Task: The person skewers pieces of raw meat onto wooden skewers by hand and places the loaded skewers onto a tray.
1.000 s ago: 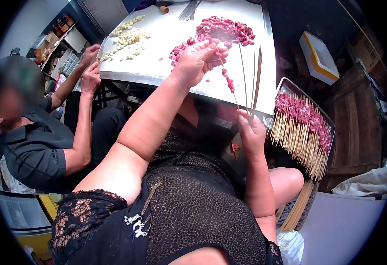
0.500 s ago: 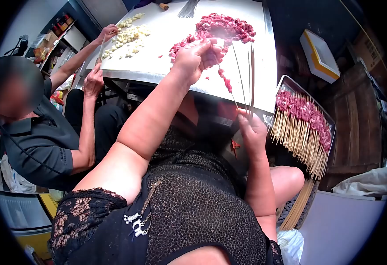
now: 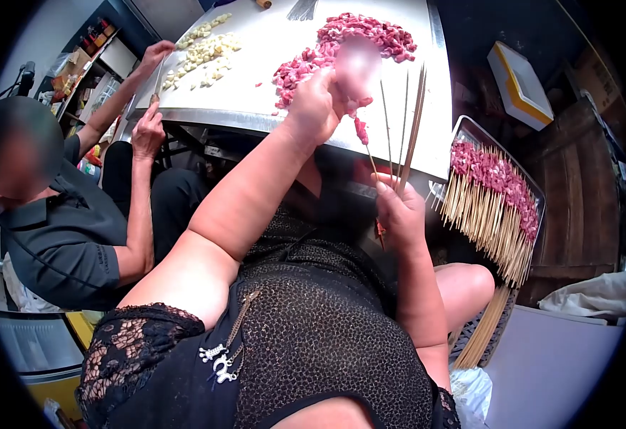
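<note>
Left hand (image 3: 319,107) was at the meat (image 3: 361,130) on the skewer (image 3: 371,159), over the table (image 3: 241,100) near its near edge — blur hid the fingertips, couldn't tell if they were clamped. Right hand (image 3: 401,214), nearer and right, had its fingers clamped on the skewer's near end plus the spares (image 3: 417,121). Main risk: tip into left fingers, if a push ran off line. Also — spares could've dropped if the right grip slackened, meat if it split.
</note>
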